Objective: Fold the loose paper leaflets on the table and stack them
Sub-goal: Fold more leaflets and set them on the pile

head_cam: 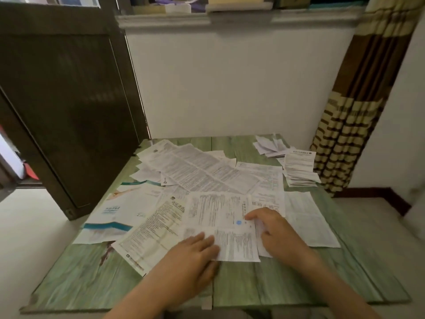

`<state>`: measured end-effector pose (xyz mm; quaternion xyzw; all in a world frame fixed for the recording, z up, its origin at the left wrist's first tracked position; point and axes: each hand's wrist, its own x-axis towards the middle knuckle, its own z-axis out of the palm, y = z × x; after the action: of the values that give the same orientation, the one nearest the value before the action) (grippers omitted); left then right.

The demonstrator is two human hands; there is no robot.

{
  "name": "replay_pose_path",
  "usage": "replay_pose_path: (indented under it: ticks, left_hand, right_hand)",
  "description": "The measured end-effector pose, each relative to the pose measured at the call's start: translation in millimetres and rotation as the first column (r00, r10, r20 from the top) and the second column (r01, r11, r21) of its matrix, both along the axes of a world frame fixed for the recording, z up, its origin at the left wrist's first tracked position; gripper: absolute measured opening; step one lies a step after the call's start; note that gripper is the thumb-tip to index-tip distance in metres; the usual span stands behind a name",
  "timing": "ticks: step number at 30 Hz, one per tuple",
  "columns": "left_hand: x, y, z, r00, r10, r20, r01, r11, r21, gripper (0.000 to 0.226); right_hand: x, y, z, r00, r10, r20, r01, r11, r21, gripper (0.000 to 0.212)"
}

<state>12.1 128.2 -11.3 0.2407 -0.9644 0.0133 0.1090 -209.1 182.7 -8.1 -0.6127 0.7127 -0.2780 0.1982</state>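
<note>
Dark door left; striped curtain right

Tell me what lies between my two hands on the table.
In the head view, a printed leaflet lies between left hand and right hand, both touching it.

- Loose leaflets are lying overlapped across the middle of the table.
- A folded stack is sitting at the far right.
- Both hands, left hand and right hand, are resting on the nearest leaflet.
</note>
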Motion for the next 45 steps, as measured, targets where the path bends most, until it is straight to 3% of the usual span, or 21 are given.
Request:
replay_pose_path:
  ticks: [3,6,9,10,12,13,14,15,16,17,19,21,23,27,29,31,35,39,41,43,45]
  left_hand:
    - [4,-1,9,0.994,-0.036,-0.104,0.05,0.99,0.129,0.03]
    - [5,-8,27,0.98,0.006,-0.197,0.023,0.989,0.145,0.029]
    - [7,-12,47,0.929,0.024,-0.369,0.06,0.975,0.215,0.026]
    - [8,-14,55,0.897,0.068,-0.437,0.064,0.958,0.279,0.024]
    - [11,-20,79,0.741,0.198,-0.641,0.071,0.927,0.368,0.013]
    - [14,-26,86,0.632,0.303,-0.713,0.124,0.869,0.479,0.024]
    - [14,-29,93,0.559,0.419,-0.715,0.235,0.748,0.621,0.043]
    - [12,-31,96,0.571,0.508,-0.645,0.321,0.585,0.745,0.064]
    - [9,-31,93,0.64,0.547,-0.539,0.311,0.457,0.833,0.076]
    - [4,-28,87,0.718,0.536,-0.444,0.269,0.373,0.888,0.073]
    - [-7,-17,77,0.774,0.534,-0.341,0.223,0.274,0.936,0.043]
    - [-14,-13,70,0.758,0.574,-0.311,0.201,0.248,0.948,0.023]
    - [-15,-14,66,0.736,0.599,-0.317,0.188,0.269,0.945,0.019]
    - [-18,-12,62,0.702,0.629,-0.335,0.138,0.342,0.93,0.019]
    - [-19,-11,61,0.676,0.652,-0.344,0.125,0.359,0.925,0.019]
    - [-19,-11,61,0.656,0.669,-0.35,0.132,0.355,0.926,0.019]
    - [-16,-11,59,0.688,0.644,-0.335,0.139,0.336,0.931,0.014]
    - [-16,-11,57,0.694,0.635,-0.339,0.156,0.327,0.932,0.024]
    - [-17,-13,55,0.648,0.682,-0.338,0.2,0.275,0.94,0.022]
    - [-15,-16,54,0.611,0.729,-0.309,0.312,0.137,0.94,0.023]
    - [-14,-16,54,0.636,0.73,-0.25,0.364,0.002,0.931,0.035]
  right_hand:
    - [-2,10,4,0.981,0.195,-0.014,-0.194,0.98,0.051,0.063]
    - [1,16,10,0.948,0.318,-0.003,-0.318,0.948,-0.021,0.051]
    - [11,16,24,0.968,0.242,0.065,-0.224,0.953,-0.204,0.013]
    - [13,16,31,0.97,0.185,0.158,-0.141,0.958,-0.251,0.017]
    - [10,17,47,0.907,0.105,0.407,0.018,0.957,-0.289,0.016]
    - [7,17,53,0.846,0.084,0.527,0.081,0.955,-0.284,0.019]
    - [3,16,56,0.773,0.076,0.63,0.124,0.956,-0.268,0.026]
    - [0,15,57,0.696,0.071,0.715,0.151,0.958,-0.242,0.033]
    - [-1,13,56,0.641,0.064,0.765,0.169,0.96,-0.222,0.038]
    - [-1,12,56,0.607,0.058,0.793,0.181,0.961,-0.209,0.039]
    - [0,11,53,0.609,0.034,0.793,0.195,0.962,-0.192,0.038]
    - [0,13,48,0.613,0.008,0.79,0.208,0.963,-0.171,0.034]
    - [-3,16,44,0.604,-0.018,0.797,0.205,0.97,-0.134,0.032]
    - [-10,20,40,0.552,-0.015,0.834,0.132,0.989,-0.07,0.042]
    - [-13,23,41,0.487,-0.009,0.873,0.028,1.0,-0.006,0.043]
    - [-14,27,42,0.493,0.006,0.87,-0.077,0.996,0.036,0.042]
    - [-14,27,35,0.524,-0.048,0.851,-0.022,0.997,0.07,0.03]
    - [-15,27,35,0.527,-0.043,0.849,-0.016,0.998,0.061,0.022]
    - [-14,27,37,0.564,-0.012,0.825,-0.04,0.998,0.042,0.017]
    - [-15,27,36,0.554,-0.013,0.832,-0.018,0.999,0.027,0.029]
    - [-15,28,35,0.574,0.027,0.819,-0.015,1.0,-0.023,0.037]
